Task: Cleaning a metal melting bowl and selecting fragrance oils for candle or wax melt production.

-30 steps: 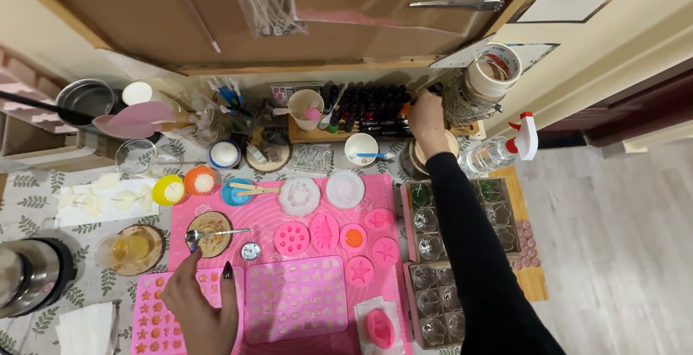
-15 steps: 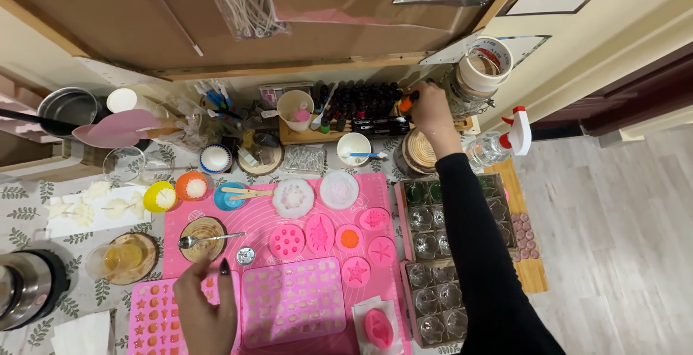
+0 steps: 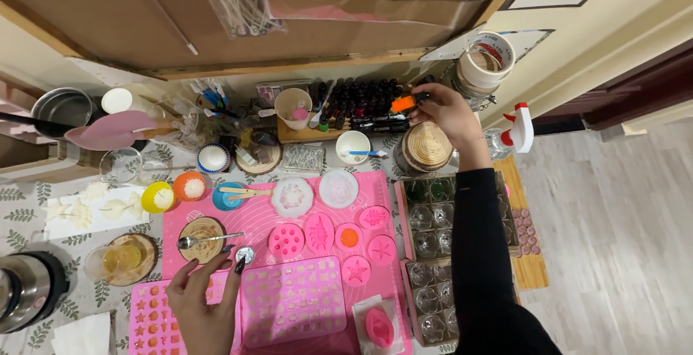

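Observation:
My right hand (image 3: 449, 115) reaches to the back of the table and grips a small dark bottle with an orange cap (image 3: 406, 102), just beside a rack of dark dropper bottles (image 3: 359, 102). My left hand (image 3: 206, 301) rests with spread fingers on the pink silicone mat (image 3: 253, 221), its fingertips next to a small round silver tin (image 3: 245, 254). Just beyond it, a metal spoon (image 3: 209, 239) lies across a round wooden coaster (image 3: 201, 229). A pink mould tray with several small cavities (image 3: 292, 299) lies right of that hand.
Round pink moulds (image 3: 320, 234) and white ones (image 3: 338, 188) dot the mat. Trays of glass jars (image 3: 426, 254) stand at the right. A woven coaster (image 3: 426, 145), white cup (image 3: 353, 144), spray bottle (image 3: 518, 130), tape roll (image 3: 488, 59), pot (image 3: 61, 108) and steel kettle (image 3: 25, 290) surround the mat.
My right hand has lifted from the woven coaster area toward the bottle rack and now holds the orange-capped bottle. My left hand has stayed on the mat near the tin.

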